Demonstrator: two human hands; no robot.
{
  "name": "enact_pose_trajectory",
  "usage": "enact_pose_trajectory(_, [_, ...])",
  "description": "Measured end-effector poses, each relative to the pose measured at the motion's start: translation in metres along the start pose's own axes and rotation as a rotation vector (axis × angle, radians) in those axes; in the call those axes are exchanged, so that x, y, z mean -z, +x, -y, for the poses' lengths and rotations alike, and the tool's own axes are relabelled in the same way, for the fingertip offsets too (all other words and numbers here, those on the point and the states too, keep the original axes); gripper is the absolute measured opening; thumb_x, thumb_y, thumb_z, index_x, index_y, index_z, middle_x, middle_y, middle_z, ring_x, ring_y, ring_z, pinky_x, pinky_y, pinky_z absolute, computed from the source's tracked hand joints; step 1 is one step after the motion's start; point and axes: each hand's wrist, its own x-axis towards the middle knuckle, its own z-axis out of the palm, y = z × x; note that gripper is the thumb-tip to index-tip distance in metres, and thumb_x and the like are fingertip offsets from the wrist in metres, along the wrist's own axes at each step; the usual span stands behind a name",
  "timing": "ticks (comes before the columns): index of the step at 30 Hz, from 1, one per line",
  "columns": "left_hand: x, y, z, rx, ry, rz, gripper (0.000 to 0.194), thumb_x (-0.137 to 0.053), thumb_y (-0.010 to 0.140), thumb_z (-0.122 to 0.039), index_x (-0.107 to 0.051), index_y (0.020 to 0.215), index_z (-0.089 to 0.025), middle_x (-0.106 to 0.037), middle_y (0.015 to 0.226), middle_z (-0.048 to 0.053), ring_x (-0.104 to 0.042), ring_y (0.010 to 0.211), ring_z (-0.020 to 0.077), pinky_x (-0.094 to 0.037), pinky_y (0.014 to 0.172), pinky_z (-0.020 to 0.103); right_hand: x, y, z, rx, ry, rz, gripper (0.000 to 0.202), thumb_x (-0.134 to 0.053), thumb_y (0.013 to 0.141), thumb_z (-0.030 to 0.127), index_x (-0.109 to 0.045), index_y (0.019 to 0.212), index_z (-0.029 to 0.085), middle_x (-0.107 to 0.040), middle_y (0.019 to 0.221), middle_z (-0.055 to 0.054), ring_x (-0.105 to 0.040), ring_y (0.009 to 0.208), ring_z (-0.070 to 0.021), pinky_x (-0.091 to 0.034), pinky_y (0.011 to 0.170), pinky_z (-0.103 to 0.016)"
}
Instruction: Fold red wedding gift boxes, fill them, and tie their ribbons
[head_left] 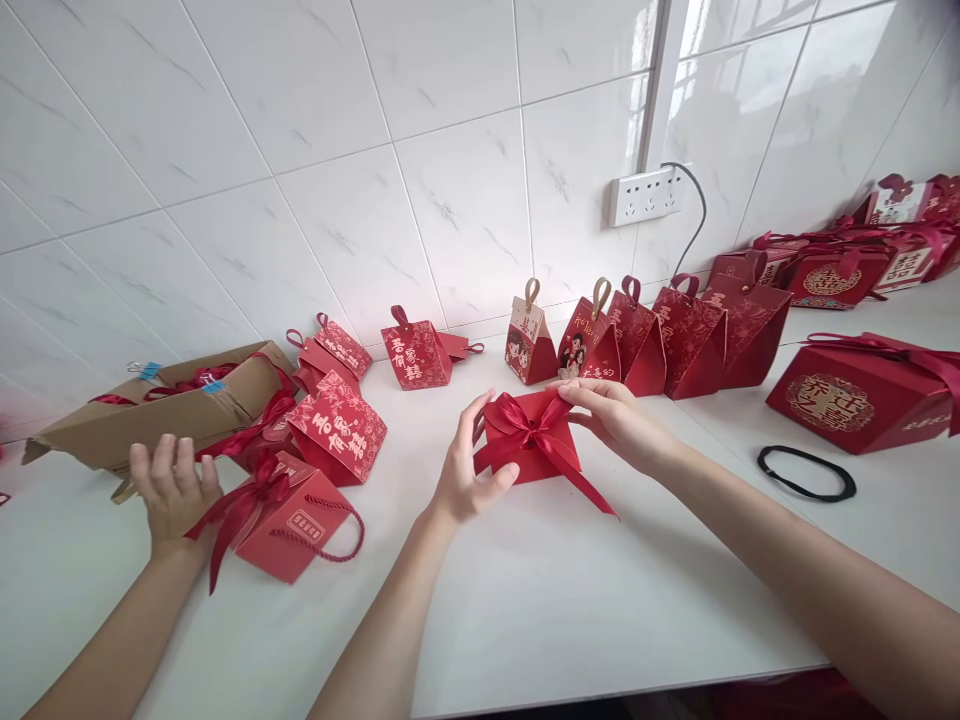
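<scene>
Between my hands a small red gift box (517,464) rests on the white table, topped by a tied dark red ribbon bow (531,430). One ribbon tail hangs over its front right side to the tabletop. My left hand (466,470) cups the box's left side, fingers behind and thumb at the front edge. With bent fingers, my right hand (607,412) pinches the bow's right loop at the box's upper right corner; some of its fingertips are hidden behind.
Another person's open hand (171,490) is beside a red box with a rope handle (292,520). A cardboard carton (90,432) stands behind it. Several red boxes (688,345) line the wall. A black loop (806,490) and a large ribboned box (855,395) lie right.
</scene>
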Motion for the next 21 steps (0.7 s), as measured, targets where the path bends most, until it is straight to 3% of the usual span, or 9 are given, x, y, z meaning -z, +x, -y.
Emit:
enact_pose_trajectory(16, [-0.0002,-0.0004,0.0011,0.032,-0.007,-0.01,0.069,-0.063,0.073,-0.029,-0.032,0.134,-0.025,-0.04,0.139,0.009,-0.042,0.126,0.0285,-0.037,0.106,0.045,-0.0004,0.0004,-0.0008,-0.006,-0.048,-0.016,0.032,-0.058,0.083,0.045,-0.063,0.07,0.017,-0.067,0.092,-0.007,-0.06,0.095,-0.0216,-0.042,0.094,-0.04])
enact_pose_trajectory(19, [0.0006,-0.0002,0.0015,0.036,-0.013,-0.011,0.07,-0.063,0.073,-0.031,-0.031,0.134,-0.025,-0.04,0.138,0.01,-0.041,0.126,0.0295,-0.036,0.106,0.046,0.0031,0.0001,-0.0035,0.033,-0.11,-0.002,0.03,-0.06,0.079,0.048,-0.059,0.085,0.019,-0.064,0.099,-0.007,-0.06,0.094,-0.0221,-0.044,0.091,-0.042])
enact_pose_trajectory(21, [0.0017,0.0005,0.0017,0.032,-0.024,-0.017,0.07,-0.063,0.073,-0.032,-0.031,0.135,-0.024,-0.04,0.139,0.01,-0.04,0.127,0.0298,-0.035,0.107,0.047,0.005,-0.0019,-0.0045,0.08,-0.22,0.062,0.046,-0.068,0.072,0.049,-0.053,0.107,0.023,-0.056,0.118,-0.009,-0.055,0.108,-0.0253,-0.043,0.093,-0.044])
